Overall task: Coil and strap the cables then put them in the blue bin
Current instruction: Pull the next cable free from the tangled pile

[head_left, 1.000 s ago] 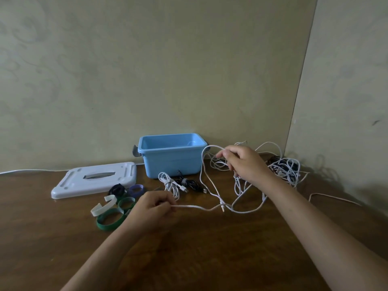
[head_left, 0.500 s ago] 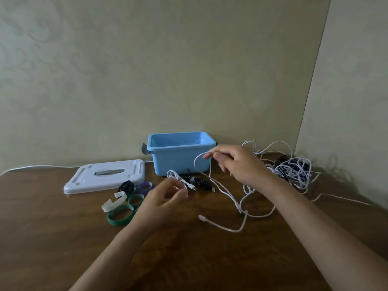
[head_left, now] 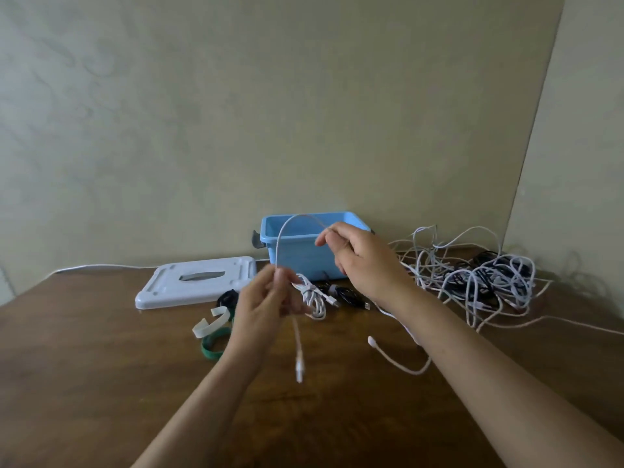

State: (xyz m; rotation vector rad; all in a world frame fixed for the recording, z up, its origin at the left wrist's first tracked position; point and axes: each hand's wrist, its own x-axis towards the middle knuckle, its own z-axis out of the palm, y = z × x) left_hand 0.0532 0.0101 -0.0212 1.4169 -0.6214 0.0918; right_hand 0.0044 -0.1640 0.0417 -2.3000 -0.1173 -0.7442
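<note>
Both hands pinch one white cable (head_left: 282, 236) at frame centre, left hand (head_left: 266, 300) anchoring, right hand (head_left: 354, 258) arching a first coil loop.

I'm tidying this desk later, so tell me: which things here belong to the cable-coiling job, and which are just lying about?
Part of the job:
- white cable, held by the left hand and right hand
- tangled cable pile
- coiled cables on the table
- straps
- blue bin

Lying about:
- white lid
- wooden table itself
</note>
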